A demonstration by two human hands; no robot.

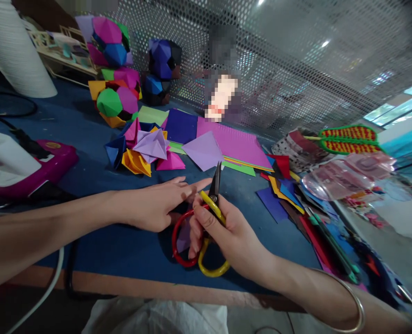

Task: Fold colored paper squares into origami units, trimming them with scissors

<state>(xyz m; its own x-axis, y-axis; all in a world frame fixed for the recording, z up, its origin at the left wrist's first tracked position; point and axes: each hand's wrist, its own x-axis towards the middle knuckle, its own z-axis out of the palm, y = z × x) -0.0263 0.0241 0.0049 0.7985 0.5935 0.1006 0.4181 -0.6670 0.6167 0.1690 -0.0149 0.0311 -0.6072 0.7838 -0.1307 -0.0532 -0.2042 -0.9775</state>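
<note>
My right hand (223,225) is wrapped round a pair of scissors (213,198) with one red and one yellow handle loop. The dark blades point away from me and lie nearly together. Left of them, my left hand (160,202) is held low over the table with its fingers stretched out, the index fingertip close beside the blades. A piece of light purple paper (184,237) shows through the red loop, partly hidden by the hands. Beyond the left hand lies a cluster of folded paper pieces (152,144) in purple, pink, orange and blue.
Stacked coloured paper sheets (233,141) lie behind the hands. Paper polyhedra (117,99) stand at the back left, near a purple iron-like device (53,169). At right are paper scraps (273,204), a green-handled tool (334,246) and a plastic bottle (348,174). A perforated metal screen (278,60) closes the back.
</note>
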